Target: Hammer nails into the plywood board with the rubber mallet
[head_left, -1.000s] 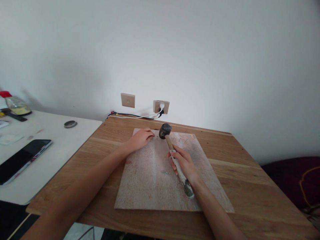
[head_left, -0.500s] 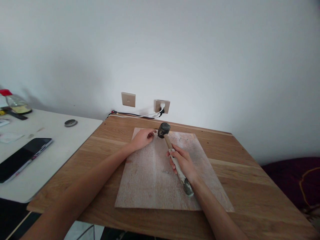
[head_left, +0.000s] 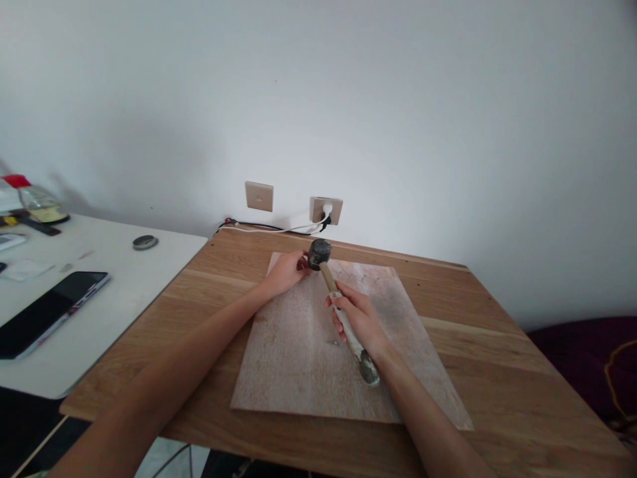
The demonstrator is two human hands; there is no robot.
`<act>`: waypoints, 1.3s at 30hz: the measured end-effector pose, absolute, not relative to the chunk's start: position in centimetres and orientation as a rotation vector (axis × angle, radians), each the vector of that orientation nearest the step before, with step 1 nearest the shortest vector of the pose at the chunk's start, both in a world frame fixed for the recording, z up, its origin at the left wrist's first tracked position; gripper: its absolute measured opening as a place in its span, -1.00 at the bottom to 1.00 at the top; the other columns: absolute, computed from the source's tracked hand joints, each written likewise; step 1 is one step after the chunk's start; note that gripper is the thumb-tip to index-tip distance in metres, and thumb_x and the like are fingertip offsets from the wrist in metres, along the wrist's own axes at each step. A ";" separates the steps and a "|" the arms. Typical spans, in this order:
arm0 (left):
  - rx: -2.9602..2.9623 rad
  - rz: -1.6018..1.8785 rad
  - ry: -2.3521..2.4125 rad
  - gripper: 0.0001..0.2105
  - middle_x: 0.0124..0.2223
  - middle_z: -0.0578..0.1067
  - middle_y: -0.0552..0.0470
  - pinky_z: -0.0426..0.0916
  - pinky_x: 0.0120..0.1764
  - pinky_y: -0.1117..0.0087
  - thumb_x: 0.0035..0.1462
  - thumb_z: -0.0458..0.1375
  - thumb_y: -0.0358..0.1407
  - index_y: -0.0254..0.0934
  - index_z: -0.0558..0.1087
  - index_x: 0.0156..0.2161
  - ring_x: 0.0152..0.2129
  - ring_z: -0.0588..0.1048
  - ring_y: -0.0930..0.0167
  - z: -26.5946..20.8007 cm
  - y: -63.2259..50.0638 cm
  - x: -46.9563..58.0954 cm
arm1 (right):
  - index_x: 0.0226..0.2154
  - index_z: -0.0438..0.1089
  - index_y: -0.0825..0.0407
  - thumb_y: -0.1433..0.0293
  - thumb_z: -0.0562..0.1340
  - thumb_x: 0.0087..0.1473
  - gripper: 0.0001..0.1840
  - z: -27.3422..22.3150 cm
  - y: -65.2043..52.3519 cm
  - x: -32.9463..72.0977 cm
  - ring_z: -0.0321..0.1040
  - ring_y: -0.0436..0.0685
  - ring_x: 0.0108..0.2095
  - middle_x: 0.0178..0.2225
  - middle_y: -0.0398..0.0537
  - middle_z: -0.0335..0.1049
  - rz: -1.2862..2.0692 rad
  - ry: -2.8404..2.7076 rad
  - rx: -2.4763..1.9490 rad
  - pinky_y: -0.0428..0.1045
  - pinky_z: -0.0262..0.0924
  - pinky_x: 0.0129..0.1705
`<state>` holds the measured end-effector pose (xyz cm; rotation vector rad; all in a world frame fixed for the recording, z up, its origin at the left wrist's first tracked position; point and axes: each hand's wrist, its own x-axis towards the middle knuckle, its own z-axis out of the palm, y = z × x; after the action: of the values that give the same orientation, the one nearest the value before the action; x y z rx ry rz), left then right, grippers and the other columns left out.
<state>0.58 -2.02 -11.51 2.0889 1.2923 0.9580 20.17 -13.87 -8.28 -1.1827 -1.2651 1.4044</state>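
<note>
As the mallet is poised, clamped in the right hand, clearance seems needed from the left hand, whose finger closure cannot be told.

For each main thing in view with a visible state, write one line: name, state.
Mallet, gripped mid-handle
Right hand, closed around the mallet
Left hand, curled, fingertips partly hidden
Board, flat on the table
Phone, face up, screen dark
Bottle, red cap on
White plug, in the socket

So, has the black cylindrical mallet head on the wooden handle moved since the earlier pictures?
Yes, leftward: the black mallet head was slightly right of the white plug in the beige wall socket; now it is slightly left.
</note>
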 end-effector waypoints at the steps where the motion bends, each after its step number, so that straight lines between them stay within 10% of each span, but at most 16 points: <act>1: 2.095 0.952 1.304 -0.76 -0.29 0.64 -0.01 0.47 -0.19 0.30 0.06 0.30 -0.43 -0.30 0.54 -0.11 -0.34 0.60 0.28 -11.5 -2.0 0.6 | -0.18 0.47 0.02 0.20 0.25 -0.05 -0.63 -8.3 -13.9 20.2 0.15 -0.12 -0.74 -0.36 -0.15 0.44 1.401 -1.265 -1.183 -0.14 0.07 -0.84; 39: 2.264 0.886 1.379 -0.78 -0.28 0.55 -0.01 0.40 -0.27 0.33 -0.04 0.22 -0.45 -0.29 0.46 -0.22 -0.36 0.52 0.30 -9.2 -2.6 -0.6 | -0.16 0.44 0.02 0.20 0.27 -0.09 -0.59 -8.5 -13.9 20.4 0.16 -0.12 -0.74 -0.35 -0.17 0.45 1.412 -1.246 -1.198 -0.15 0.08 -0.85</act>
<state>-0.62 -2.55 -9.23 2.2636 1.3788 0.8855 20.36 -13.88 -8.48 -1.1977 -1.2462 1.4120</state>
